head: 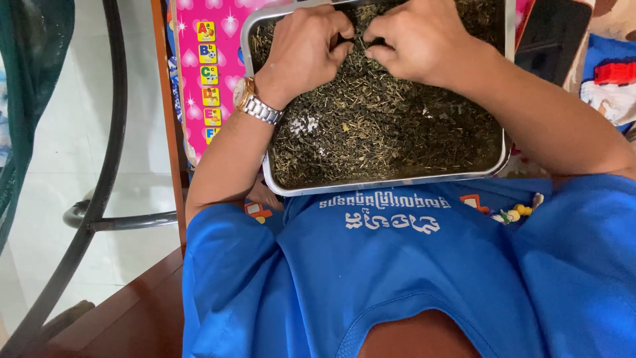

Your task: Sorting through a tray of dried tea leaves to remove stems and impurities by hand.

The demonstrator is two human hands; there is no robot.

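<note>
Picking through dried leaves [384, 126] in metal tray [391, 183]; left hand [306, 50] and right hand [417, 40] at far edge, fingers of both pinching bits. Tray overhangs lap edge; hard press likely tips it, spilling leaves.

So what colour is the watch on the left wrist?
The wristwatch is silver with a gold case, seen in the head view.

Pale tiled floor [53, 172] (glossy, sunlit), black metal frame [106, 166], wooden edge [169, 99].
</note>
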